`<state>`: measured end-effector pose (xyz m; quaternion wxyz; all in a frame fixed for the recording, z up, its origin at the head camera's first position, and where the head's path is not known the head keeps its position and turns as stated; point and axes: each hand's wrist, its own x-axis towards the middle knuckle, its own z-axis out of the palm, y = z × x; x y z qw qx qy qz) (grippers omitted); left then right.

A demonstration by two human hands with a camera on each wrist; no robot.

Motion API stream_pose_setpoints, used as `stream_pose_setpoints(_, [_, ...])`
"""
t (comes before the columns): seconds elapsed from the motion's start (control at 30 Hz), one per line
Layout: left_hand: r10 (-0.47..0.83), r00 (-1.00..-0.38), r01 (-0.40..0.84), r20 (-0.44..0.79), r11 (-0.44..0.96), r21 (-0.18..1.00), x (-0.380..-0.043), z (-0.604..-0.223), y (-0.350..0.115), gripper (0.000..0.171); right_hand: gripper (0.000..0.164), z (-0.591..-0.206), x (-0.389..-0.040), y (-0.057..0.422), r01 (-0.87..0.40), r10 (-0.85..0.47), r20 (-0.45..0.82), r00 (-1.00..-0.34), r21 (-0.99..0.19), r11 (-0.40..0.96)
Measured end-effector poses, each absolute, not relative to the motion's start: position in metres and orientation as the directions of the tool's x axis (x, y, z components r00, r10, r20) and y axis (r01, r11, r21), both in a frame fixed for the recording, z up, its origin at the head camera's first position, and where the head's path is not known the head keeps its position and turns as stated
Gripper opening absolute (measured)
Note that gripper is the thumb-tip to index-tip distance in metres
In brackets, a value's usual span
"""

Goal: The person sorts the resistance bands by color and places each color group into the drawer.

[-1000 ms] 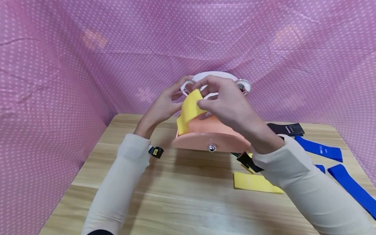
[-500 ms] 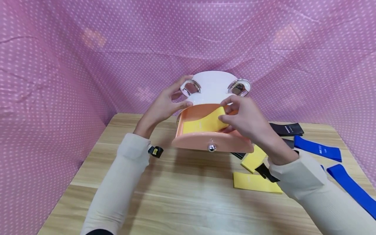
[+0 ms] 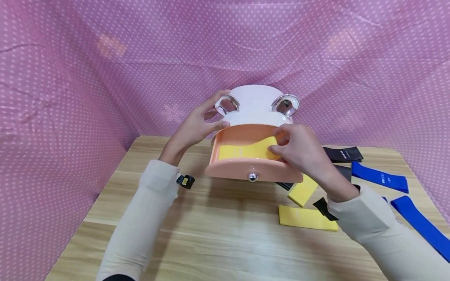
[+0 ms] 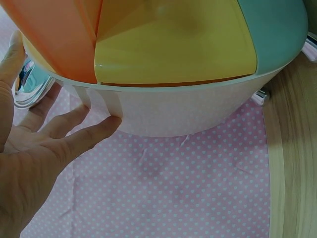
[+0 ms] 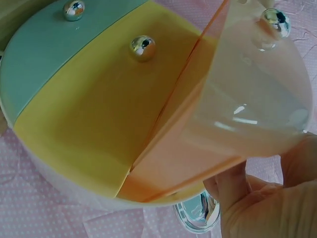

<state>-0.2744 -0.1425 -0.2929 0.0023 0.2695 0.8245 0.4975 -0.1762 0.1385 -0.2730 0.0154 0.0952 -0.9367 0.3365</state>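
A white rounded drawer cabinet (image 3: 254, 103) with silver ear-like loops stands at the back of the table. Its peach top drawer (image 3: 228, 170) is pulled out. Inside lies a yellow resistance band (image 3: 242, 151), its right end raised. My right hand (image 3: 302, 146) pinches that raised end between thumb and fingers; in the right wrist view the drawer's front hides the band. At the cabinet's left side my left hand (image 3: 198, 125) grips it, thumb at the front rim. Left wrist view: its fingertips (image 4: 114, 121) press the white side wall. Yellow (image 4: 173, 44) and teal (image 4: 277, 39) lower drawers are closed.
Two more yellow bands (image 3: 307, 218) lie right of the cabinet. Beyond them are black bands (image 3: 342, 154) and blue bands (image 3: 381, 178). Pink dotted cloth (image 3: 175, 58) hangs behind and at both sides of the wooden table (image 3: 211, 234).
My right hand has moved right and down from above the drawer's left side, laying the yellow band across the drawer. The left hand stays at the cabinet, its thumb now at the front rim.
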Motion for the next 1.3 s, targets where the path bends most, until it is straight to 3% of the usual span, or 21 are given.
stream_pose_setpoints(0.27, [0.451,-0.852,0.443,0.267,0.347,0.827,-0.275,-0.293,-0.143,0.082,0.035,-0.273,-0.176,0.14,-0.2,-0.181,0.093,-0.979,-0.586,0.785])
stream_pose_setpoints(0.57, [0.451,-0.849,0.448,0.275,0.34,0.827,-0.275,-0.293,-0.143,0.082,0.034,-0.265,-0.167,0.149,-0.171,-0.157,0.077,-0.985,-0.622,0.765])
stream_pose_setpoints(0.97, [0.457,-0.838,0.474,0.299,0.337,0.813,-0.277,-0.294,-0.142,0.082,0.025,-0.277,-0.148,0.186,-0.221,-0.03,0.28,-0.959,-0.68,0.699])
stream_pose_setpoints(1.07, [0.455,-0.839,0.472,0.298,0.337,0.815,-0.277,-0.294,-0.143,0.082,0.024,-0.287,-0.151,0.201,-0.23,-0.026,0.313,-0.949,-0.638,0.735])
stream_pose_setpoints(1.2, [0.454,-0.841,0.467,0.294,0.338,0.817,-0.275,-0.294,-0.143,0.082,0.021,-0.308,-0.163,0.221,-0.206,-0.045,0.287,-0.957,-0.564,0.799])
stream_pose_setpoints(1.3, [0.455,-0.841,0.467,0.293,0.335,0.819,-0.274,-0.294,-0.143,0.083,0.021,-0.327,-0.174,0.238,-0.174,-0.078,0.193,-0.978,-0.553,0.815])
